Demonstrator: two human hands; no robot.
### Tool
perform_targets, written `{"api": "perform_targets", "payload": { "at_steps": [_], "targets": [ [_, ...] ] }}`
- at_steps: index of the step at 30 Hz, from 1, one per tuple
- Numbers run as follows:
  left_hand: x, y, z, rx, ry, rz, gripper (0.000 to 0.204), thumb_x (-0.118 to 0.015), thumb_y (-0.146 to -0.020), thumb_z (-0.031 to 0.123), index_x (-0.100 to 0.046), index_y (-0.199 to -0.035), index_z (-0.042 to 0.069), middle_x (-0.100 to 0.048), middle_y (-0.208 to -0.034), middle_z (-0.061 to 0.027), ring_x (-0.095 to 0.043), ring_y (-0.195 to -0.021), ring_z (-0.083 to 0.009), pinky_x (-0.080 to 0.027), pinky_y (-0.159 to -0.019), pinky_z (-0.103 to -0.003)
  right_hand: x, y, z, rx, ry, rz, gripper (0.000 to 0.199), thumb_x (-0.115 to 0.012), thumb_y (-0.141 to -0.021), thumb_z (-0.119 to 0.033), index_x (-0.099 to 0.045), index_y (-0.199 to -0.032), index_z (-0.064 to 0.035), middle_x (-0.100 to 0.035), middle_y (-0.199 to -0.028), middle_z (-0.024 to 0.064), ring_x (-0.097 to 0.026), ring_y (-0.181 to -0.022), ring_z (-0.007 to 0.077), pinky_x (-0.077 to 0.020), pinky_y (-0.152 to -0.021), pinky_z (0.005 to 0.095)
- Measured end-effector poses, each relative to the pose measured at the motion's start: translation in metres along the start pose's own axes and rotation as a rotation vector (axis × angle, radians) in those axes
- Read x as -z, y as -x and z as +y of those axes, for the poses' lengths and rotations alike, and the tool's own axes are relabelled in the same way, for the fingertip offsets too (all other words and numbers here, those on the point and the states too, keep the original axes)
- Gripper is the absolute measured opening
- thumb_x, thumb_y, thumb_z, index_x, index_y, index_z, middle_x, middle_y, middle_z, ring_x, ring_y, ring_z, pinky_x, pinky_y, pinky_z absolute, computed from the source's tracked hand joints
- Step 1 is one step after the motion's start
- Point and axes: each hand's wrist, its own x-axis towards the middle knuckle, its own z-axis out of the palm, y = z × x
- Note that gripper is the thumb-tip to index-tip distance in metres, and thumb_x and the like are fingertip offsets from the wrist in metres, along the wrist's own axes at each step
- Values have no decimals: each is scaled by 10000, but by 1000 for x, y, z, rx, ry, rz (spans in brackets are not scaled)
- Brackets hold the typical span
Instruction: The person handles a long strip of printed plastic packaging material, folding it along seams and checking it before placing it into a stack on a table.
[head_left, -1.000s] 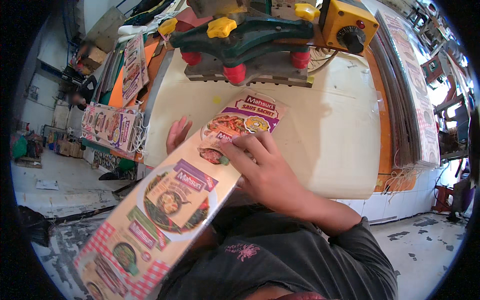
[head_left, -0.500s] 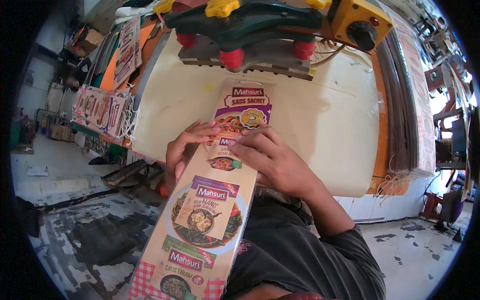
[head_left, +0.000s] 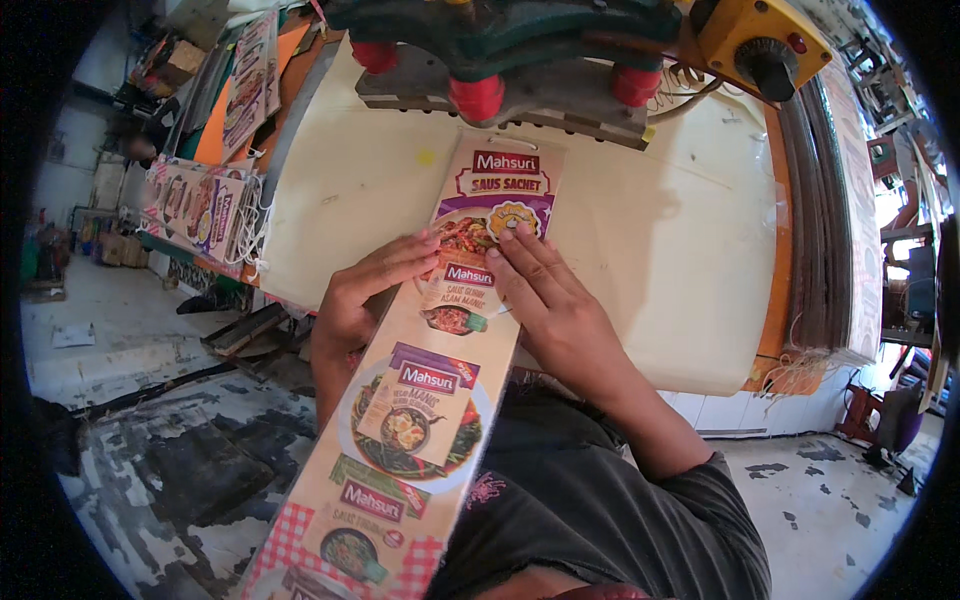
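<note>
Cardboard strip (head_left: 430,400), one, pressed flat by left hand (head_left: 365,300), right hand (head_left: 555,310).

I see a dark grey short-sleeved shirt (head_left: 600,520) covering my torso at the bottom of the view. Its fabric looks soft and slightly creased, and a small reddish-pink motif (head_left: 487,490) is printed on the chest. The right sleeve (head_left: 715,500) ends above the elbow, leaving the forearm bare. My left hand (head_left: 365,295) and right hand (head_left: 550,300) are both bare: no gloves, rings or watch visible. The left sleeve is hidden from this view.
</note>
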Motion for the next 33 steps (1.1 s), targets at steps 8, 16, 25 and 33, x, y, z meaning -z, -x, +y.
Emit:
{"api": "perform_targets", "payload": {
  "at_steps": [8, 16, 25, 33],
  "targets": [
    [3, -1, 7, -5, -63, -12, 494, -780, -808, 103, -676, -1263, -60, -677, -1333, -203, -588, -1339, -344, -446, -1140, -452, -4, -3, -2, -13, -37, -4, 704, -730, -750, -87, -524, -1411, 44, -525, -1479, 232, -428, -1459, 390, -390, -1192, 514],
    [-1, -1, 14, 49, -12, 25, 445, -699, -857, 99, -656, -1265, -74, -661, -1345, -226, -578, -1345, -363, -436, -1147, -446, -1, -10, -2, -44, -46, 9, 654, -745, -779, -50, -557, -1403, 7, -555, -1464, 192, -472, -1431, 360, -415, -1177, 474],
    [-4, 4, -4, 37, -7, 12, 544, -822, -751, 81, -663, -1253, -57, -654, -1354, -229, -552, -1372, -341, -411, -1177, -452, 0, -11, -2, -77, -75, 35, 632, -687, -778, 55, -578, -1395, -23, -575, -1455, 180, -471, -1435, 360, -404, -1185, 478],
    [-8, 6, -11, 16, -16, 31, 521, -823, -775, 69, -661, -1251, -67, -635, -1370, -247, -562, -1358, -335, -429, -1167, -452, -2, -13, 0, -79, -90, 63, 622, -672, -756, 92, -602, -1365, -15, -607, -1417, 181, -499, -1411, 367, -427, -1169, 474]
  ]
}}
